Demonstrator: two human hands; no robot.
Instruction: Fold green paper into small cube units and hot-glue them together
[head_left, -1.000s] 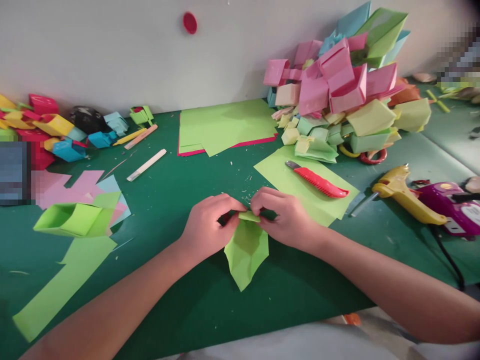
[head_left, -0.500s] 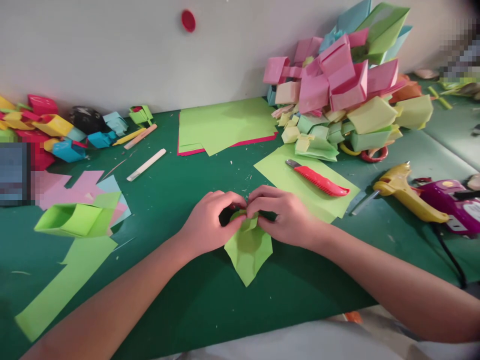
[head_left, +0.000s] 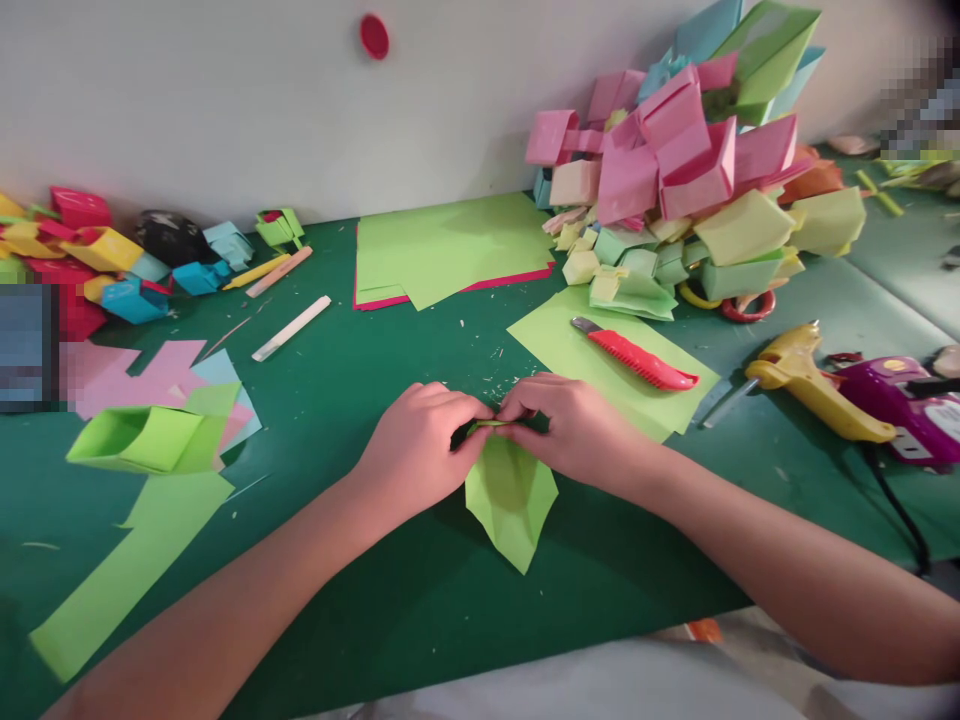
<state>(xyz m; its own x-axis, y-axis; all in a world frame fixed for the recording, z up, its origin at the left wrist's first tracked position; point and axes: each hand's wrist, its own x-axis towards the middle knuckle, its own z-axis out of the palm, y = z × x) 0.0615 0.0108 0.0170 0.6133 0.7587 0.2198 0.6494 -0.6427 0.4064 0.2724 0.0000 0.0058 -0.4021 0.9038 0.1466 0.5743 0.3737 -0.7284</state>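
Observation:
A piece of green paper [head_left: 512, 500] hangs between my hands, its upper edge folded and its pointed lower end toward me. My left hand [head_left: 424, 440] pinches the folded edge from the left, thumb below and fingertips above. From the other side my right hand [head_left: 574, 430] pinches the same edge, its fingertips almost meeting the left ones. Just beyond the right hand, a red utility knife [head_left: 637, 360] lies on a light green sheet [head_left: 555, 325]. Small paper scraps are scattered beyond my fingertips.
Green sheets [head_left: 450, 250] are stacked near the wall. Folded paper boxes [head_left: 630, 180] pile up at back right, beside a yellow glue gun [head_left: 821, 385]. Leftward lie a green folded paper box [head_left: 127, 440], a paper strip [head_left: 127, 580] and a white stick [head_left: 292, 328].
The folded upper edge now looks flatter and narrower between my fingertips. The paper's pointed lower end has swung to the right.

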